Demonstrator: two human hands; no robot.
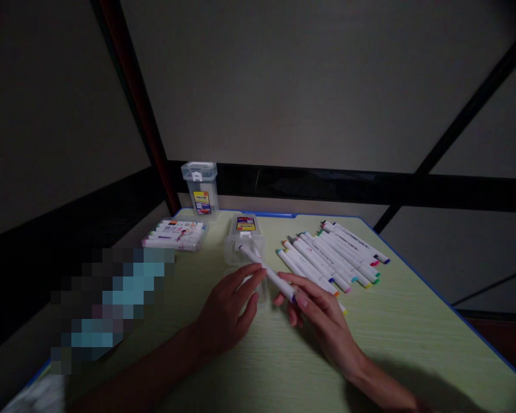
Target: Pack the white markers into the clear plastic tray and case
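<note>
A white marker (275, 279) with a dark purple end is pinched between the thumb and fingers of my right hand (322, 321). It slants up and left, its far end over the mouth of a clear plastic box (246, 225) lying on its side. My left hand (226, 307) has its fingers stretched out and the thumb apart, with the fingertips at the marker's middle; whether they press on it is hard to tell. Under these fingers lies the box's clear opened lid (258, 289), partly hidden. Right of the box, several white markers (327, 258) with coloured ends lie in a slanted row.
A second clear box (203, 192) with a closed lid stands upright at the back left. In front of it lies a flat clear case of markers (175, 234). A pixelated light-blue patch covers the table's left side. The green table (395, 344) has a blue edge, with walls behind.
</note>
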